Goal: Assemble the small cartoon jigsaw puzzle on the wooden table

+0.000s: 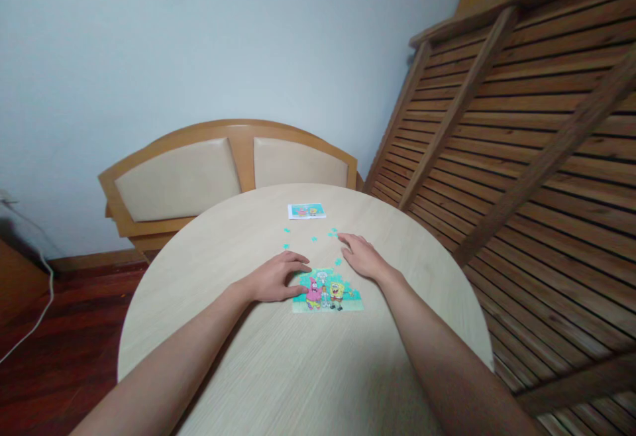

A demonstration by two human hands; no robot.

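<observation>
Pale wood grain covered the round table (238, 370), which stood before a padded wooden backrest (240, 148) and a plain wall (199, 38). The partly assembled puzzle (325, 293) lay flat near the middle of the table, its upper edge irregular. The left hand (279, 278) rested at its left side, digits parted, thumb and fingertips over the border, clamped on nothing visible. The right hand (365, 257) was well apart from the left, index finger extended to a pair of loose pieces (334, 230), thumb clear of it; whether the fingertip touched a piece could not be told. Other pieces (314, 238) lay between the puzzle and the printed picture (308, 211) farther back. The step in hand appeared to be selecting a piece. Good execution called for the left hand to steady the assembled section with light, flat pressure, since a sideways push would probably have buckled it. The right fingertip was best placed on one piece only, to avoid dragging its neighbour. Comparison of tab shape with the irregular edge was advisable before lifting, as the similar turquoise colouring made a mismatch likely.
</observation>
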